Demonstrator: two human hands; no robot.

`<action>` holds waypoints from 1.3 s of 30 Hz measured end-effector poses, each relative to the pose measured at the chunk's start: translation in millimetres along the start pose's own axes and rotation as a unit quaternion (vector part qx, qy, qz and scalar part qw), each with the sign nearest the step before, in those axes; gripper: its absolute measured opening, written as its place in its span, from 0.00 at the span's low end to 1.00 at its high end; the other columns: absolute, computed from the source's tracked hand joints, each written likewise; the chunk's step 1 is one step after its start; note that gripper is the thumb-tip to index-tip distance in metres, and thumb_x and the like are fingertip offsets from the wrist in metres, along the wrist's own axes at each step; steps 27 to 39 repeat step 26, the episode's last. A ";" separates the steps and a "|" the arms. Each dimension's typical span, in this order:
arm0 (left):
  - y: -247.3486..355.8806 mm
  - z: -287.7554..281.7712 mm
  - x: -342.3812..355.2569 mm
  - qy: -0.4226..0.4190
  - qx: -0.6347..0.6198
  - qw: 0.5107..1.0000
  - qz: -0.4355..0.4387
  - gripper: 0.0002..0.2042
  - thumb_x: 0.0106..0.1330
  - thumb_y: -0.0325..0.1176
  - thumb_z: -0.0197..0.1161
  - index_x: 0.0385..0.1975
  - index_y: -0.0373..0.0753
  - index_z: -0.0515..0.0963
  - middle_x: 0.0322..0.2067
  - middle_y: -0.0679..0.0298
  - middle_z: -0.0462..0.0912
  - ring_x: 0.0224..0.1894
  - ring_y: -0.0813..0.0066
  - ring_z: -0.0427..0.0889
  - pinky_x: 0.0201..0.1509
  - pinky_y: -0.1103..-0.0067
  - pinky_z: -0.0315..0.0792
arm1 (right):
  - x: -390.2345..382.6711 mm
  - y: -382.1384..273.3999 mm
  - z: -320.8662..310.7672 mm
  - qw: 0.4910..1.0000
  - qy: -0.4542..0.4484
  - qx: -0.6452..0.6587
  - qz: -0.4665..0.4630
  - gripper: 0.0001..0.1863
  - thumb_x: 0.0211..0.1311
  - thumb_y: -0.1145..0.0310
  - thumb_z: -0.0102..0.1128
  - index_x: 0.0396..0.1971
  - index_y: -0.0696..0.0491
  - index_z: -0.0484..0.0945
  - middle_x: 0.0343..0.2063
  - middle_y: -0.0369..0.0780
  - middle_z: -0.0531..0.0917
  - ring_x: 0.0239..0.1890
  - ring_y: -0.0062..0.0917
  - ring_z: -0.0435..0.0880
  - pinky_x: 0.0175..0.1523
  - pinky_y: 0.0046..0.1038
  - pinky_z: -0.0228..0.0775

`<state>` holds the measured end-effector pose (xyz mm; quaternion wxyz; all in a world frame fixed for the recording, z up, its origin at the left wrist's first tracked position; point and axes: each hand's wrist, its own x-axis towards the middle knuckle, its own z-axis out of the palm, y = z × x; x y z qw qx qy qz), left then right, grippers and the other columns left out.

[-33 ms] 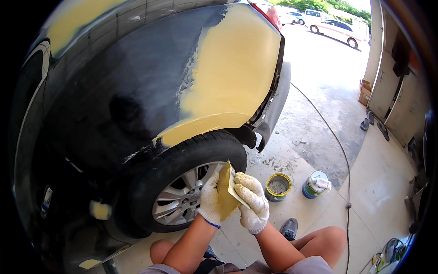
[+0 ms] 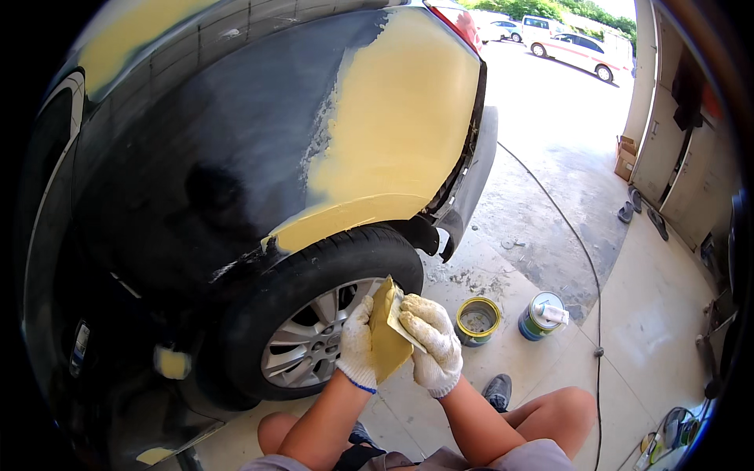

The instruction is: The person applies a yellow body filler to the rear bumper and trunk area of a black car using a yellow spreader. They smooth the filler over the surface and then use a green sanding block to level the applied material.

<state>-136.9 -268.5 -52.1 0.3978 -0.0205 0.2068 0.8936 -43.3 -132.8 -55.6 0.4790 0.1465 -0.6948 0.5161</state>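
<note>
Both my hands wear white knitted gloves and meet in front of the car's rear wheel (image 2: 314, 345). My left hand (image 2: 356, 351) is closed on a flat board coated with yellowish putty (image 2: 389, 341), held tilted upward. In my right hand (image 2: 437, 345) is a thin pale spreader (image 2: 404, 323), gripped between thumb and fingers and pressed against the board's right side. Yellow body filler (image 2: 400, 125) covers the dark car's rear quarter panel. A thicker, ridged band of it (image 2: 349, 220) runs along the wheel arch above the tyre (image 2: 369, 251).
Right of my hands stand an open tin (image 2: 474, 340) and a closed tin (image 2: 532, 328) with a white tube (image 2: 553, 314) on its lid. A black cable (image 2: 572, 230) crosses the floor. The bumper (image 2: 476, 184) juts out at the car's rear. Shoes (image 2: 626, 212) lie by the cabinets (image 2: 658, 153).
The whole view has shifted very slightly. My hands, the board and the spreader stay nearly as they were.
</note>
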 end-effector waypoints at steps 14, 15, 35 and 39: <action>52.2 -20.4 -64.9 0.205 0.080 0.972 0.077 0.23 0.85 0.59 0.53 0.51 0.47 0.85 0.27 0.61 0.87 0.24 0.64 0.87 0.26 0.68 0.82 | 62.9 63.1 38.9 0.935 0.224 -0.170 0.216 0.24 0.73 0.77 0.58 0.68 0.55 0.82 0.55 0.49 0.84 0.59 0.44 0.84 0.68 0.40 0.75; 51.4 -22.9 -66.8 0.215 0.082 0.971 0.065 0.23 0.85 0.59 0.53 0.51 0.47 0.85 0.27 0.61 0.87 0.24 0.64 0.87 0.27 0.68 0.83 | 70.8 70.4 41.2 0.929 0.238 -0.179 0.218 0.24 0.73 0.77 0.59 0.68 0.55 0.82 0.54 0.49 0.84 0.58 0.45 0.84 0.67 0.41 0.75; 82.8 -50.7 -99.2 0.072 0.027 0.997 0.028 0.24 0.86 0.59 0.52 0.53 0.45 0.85 0.32 0.61 0.88 0.27 0.61 0.88 0.30 0.65 0.84 | 108.5 108.4 74.7 0.899 0.299 -0.239 0.211 0.24 0.74 0.74 0.62 0.68 0.56 0.83 0.53 0.52 0.85 0.59 0.47 0.82 0.68 0.44 0.73; 82.8 -50.7 -99.2 0.072 0.027 0.997 0.028 0.24 0.86 0.59 0.52 0.53 0.45 0.85 0.32 0.61 0.88 0.27 0.61 0.88 0.30 0.65 0.84 | 108.5 108.4 74.7 0.899 0.299 -0.239 0.211 0.24 0.74 0.74 0.62 0.68 0.56 0.83 0.53 0.52 0.85 0.59 0.47 0.82 0.68 0.44 0.73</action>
